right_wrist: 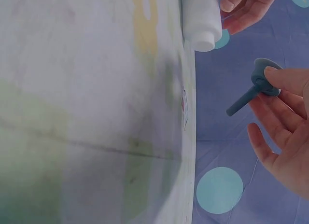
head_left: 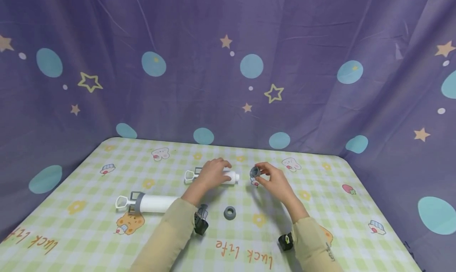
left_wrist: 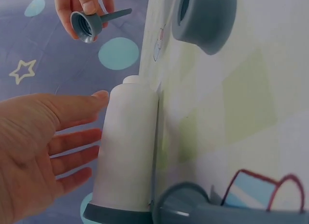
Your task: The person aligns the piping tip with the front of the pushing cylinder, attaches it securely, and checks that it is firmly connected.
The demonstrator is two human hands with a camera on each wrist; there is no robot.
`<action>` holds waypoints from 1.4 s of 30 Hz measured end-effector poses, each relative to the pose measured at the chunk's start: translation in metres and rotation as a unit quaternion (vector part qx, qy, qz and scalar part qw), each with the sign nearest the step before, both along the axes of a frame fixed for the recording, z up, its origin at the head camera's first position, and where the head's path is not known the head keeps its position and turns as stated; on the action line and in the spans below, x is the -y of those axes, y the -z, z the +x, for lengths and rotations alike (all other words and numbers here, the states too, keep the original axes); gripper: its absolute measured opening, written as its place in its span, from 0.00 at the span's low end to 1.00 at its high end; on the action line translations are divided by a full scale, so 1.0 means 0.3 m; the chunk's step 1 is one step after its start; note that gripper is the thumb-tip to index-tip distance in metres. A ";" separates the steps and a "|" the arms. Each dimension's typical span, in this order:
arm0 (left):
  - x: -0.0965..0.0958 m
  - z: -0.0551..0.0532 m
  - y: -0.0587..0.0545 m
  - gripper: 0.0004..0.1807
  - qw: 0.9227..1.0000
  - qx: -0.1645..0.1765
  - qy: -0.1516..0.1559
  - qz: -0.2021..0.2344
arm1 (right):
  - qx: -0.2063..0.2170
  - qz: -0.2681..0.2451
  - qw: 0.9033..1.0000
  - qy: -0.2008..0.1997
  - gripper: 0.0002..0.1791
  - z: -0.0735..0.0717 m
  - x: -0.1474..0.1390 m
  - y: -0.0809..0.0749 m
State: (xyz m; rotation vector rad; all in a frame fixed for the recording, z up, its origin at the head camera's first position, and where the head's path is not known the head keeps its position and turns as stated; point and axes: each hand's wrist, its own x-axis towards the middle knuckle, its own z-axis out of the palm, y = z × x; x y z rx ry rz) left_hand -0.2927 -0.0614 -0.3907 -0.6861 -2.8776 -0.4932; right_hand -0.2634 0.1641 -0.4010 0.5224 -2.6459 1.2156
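Observation:
A smaller white plunger tube [head_left: 231, 178] with a loop handle [head_left: 189, 176] lies on the cloth, its narrow neck to the right. My left hand [head_left: 212, 174] is over this tube; in the left wrist view the thumb tip is right at the white barrel [left_wrist: 128, 147] and the other fingers extend loosely beside it. Right of the neck, my right hand [head_left: 277, 183] pinches a grey nozzle cap [right_wrist: 259, 86] between thumb and fingers, above the table. Its thin spout [right_wrist: 242, 101] points away from the palm, and the threaded opening [left_wrist: 82, 25] shows in the left wrist view.
A larger white plunger tube [head_left: 158, 204] with a grey collar lies at the left, partly behind the left sleeve. A grey ring cap [head_left: 229, 217] sits front centre. Another grey nozzle [left_wrist: 181, 202] lies near the left wrist. A purple curtain [head_left: 228, 121] hangs behind the checked cloth.

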 end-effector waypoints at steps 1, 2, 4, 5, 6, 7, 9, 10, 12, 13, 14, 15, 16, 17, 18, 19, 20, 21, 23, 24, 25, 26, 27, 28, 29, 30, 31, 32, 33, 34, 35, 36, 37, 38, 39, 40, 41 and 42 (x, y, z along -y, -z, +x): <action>0.000 -0.001 0.004 0.20 1.000 0.003 -0.001 -0.006 | 0.002 0.002 1.000 -0.001 0.21 -0.002 0.000 0.002; -0.001 -0.002 0.007 0.20 1.000 0.006 -0.002 -0.008 | 0.003 0.003 1.000 -0.002 0.21 -0.004 0.000 0.003; -0.002 -0.003 0.012 0.21 1.000 0.015 -0.006 -0.006 | 0.004 0.006 1.000 -0.004 0.20 -0.009 0.001 0.006; -0.002 -0.003 0.015 0.21 1.000 0.018 -0.007 -0.004 | 0.003 0.005 1.000 -0.004 0.20 -0.011 0.002 0.008; -0.002 -0.004 0.017 0.21 1.000 0.021 -0.008 -0.003 | 0.001 0.006 1.000 -0.005 0.20 -0.013 0.002 0.008; -0.002 -0.004 0.019 0.22 1.000 0.024 -0.010 -0.001 | -0.001 0.009 1.000 -0.005 0.20 -0.015 0.002 0.009; 0.000 -0.005 0.023 0.23 1.000 0.028 -0.014 0.002 | -0.002 0.011 1.000 -0.006 0.21 -0.020 0.004 0.011; 0.002 -0.005 0.026 0.23 0.999 0.030 -0.015 0.002 | -0.002 0.014 1.000 -0.006 0.21 -0.022 0.005 0.012; 0.004 -0.005 0.030 0.24 0.999 0.035 -0.017 0.001 | 0.000 0.020 1.000 -0.007 0.22 -0.026 0.005 0.014; 0.005 -0.006 0.033 0.25 0.999 0.036 -0.016 -0.002 | 0.004 0.021 1.000 -0.006 0.23 -0.028 0.005 0.015; 0.005 -0.007 0.036 0.25 0.999 0.037 -0.015 -0.004 | 0.007 0.021 1.000 -0.006 0.23 -0.029 0.005 0.017; 0.004 -0.009 0.039 0.25 0.999 0.040 -0.012 -0.005 | 0.012 0.021 1.000 -0.004 0.24 -0.030 0.004 0.020; 0.003 -0.009 0.040 0.26 0.999 0.042 -0.010 -0.006 | 0.016 0.021 1.000 -0.003 0.24 -0.031 0.003 0.023; 0.000 -0.010 0.041 0.26 0.999 0.045 -0.006 -0.006 | 0.020 0.020 1.000 -0.001 0.24 -0.032 0.000 0.026; -0.002 -0.010 0.042 0.26 0.999 0.047 -0.003 -0.007 | 0.022 0.021 1.000 0.001 0.25 -0.035 -0.002 0.031; -0.004 -0.012 0.044 0.26 0.999 0.048 -0.001 -0.007 | 0.025 0.020 0.999 0.001 0.24 -0.037 -0.005 0.034; -0.005 -0.012 0.044 0.26 0.999 0.050 0.000 -0.006 | 0.027 0.020 0.999 0.002 0.24 -0.038 -0.007 0.037; -0.007 -0.011 0.043 0.26 0.999 0.051 0.001 -0.005 | 0.029 0.020 0.999 0.003 0.24 -0.039 -0.008 0.038; -0.008 -0.012 0.044 0.27 0.999 0.053 0.002 -0.007 | 0.032 0.020 0.999 0.003 0.24 -0.043 -0.009 0.039; -0.007 -0.012 0.045 0.27 0.998 0.055 0.002 -0.008 | 0.034 0.021 0.999 0.003 0.24 -0.044 -0.008 0.039; -0.006 -0.012 0.044 0.27 0.998 0.055 0.002 -0.011 | 0.036 0.021 0.999 0.002 0.23 -0.044 -0.007 0.037; -0.005 -0.011 0.044 0.27 0.998 0.056 0.002 -0.012 | 0.038 0.022 0.999 0.001 0.23 -0.044 -0.005 0.035; -0.004 -0.011 0.043 0.27 0.998 0.058 0.002 -0.014 | 0.039 0.022 0.999 0.001 0.23 -0.045 -0.004 0.035; -0.002 -0.011 0.042 0.28 0.998 0.059 0.002 -0.016 | 0.040 0.023 0.999 0.000 0.23 -0.045 -0.003 0.034; 0.000 -0.010 0.042 0.28 0.998 0.059 0.003 -0.018 | 0.040 0.025 0.999 -0.001 0.23 -0.045 -0.001 0.032; 0.002 -0.010 0.040 0.29 0.998 0.060 0.004 -0.019 | 0.040 0.027 0.999 -0.002 0.23 -0.045 -0.001 0.031; 0.004 -0.009 0.039 0.29 0.998 0.060 0.005 -0.019 | 0.039 0.027 0.999 -0.003 0.23 -0.045 0.000 0.030; 0.006 -0.010 0.038 0.29 0.998 0.061 0.008 -0.020 | 0.039 0.025 0.999 -0.002 0.23 -0.044 0.001 0.028; 0.007 -0.011 0.037 0.29 0.998 0.059 0.009 -0.022 | 0.039 0.025 0.999 -0.003 0.23 -0.044 0.001 0.026; 0.009 -0.011 0.036 0.29 0.998 0.059 0.011 -0.024 | 0.038 0.024 0.999 -0.004 0.23 -0.043 0.002 0.024; 0.011 -0.013 0.036 0.29 0.998 0.058 0.012 -0.025 | 0.036 0.023 0.999 -0.004 0.23 -0.042 0.002 0.022; 0.012 -0.014 0.037 0.29 0.998 0.058 0.012 -0.026 | 0.035 0.023 0.999 -0.005 0.22 -0.043 0.002 0.022; 0.014 -0.014 0.038 0.29 0.998 0.056 0.012 -0.027 | 0.032 0.024 0.999 -0.006 0.22 -0.043 0.002 0.020; 0.015 -0.015 0.040 0.29 0.998 0.055 0.012 -0.028 | 0.029 0.025 0.999 -0.007 0.22 -0.043 0.002 0.020; 0.016 -0.016 0.042 0.28 0.998 0.053 0.012 -0.028 | 0.027 0.028 0.999 -0.008 0.22 -0.044 0.002 0.021; 0.016 -0.016 0.043 0.28 0.998 0.054 0.011 -0.029 | 0.028 0.029 0.999 -0.009 0.22 -0.045 0.003 0.021; 0.016 -0.017 0.046 0.28 0.998 0.052 0.011 -0.029 | 0.031 0.030 0.999 -0.009 0.22 -0.046 0.004 0.020; 0.017 -0.016 0.047 0.28 0.998 0.050 0.011 -0.029 | 0.033 0.030 0.999 -0.011 0.22 -0.047 0.004 0.021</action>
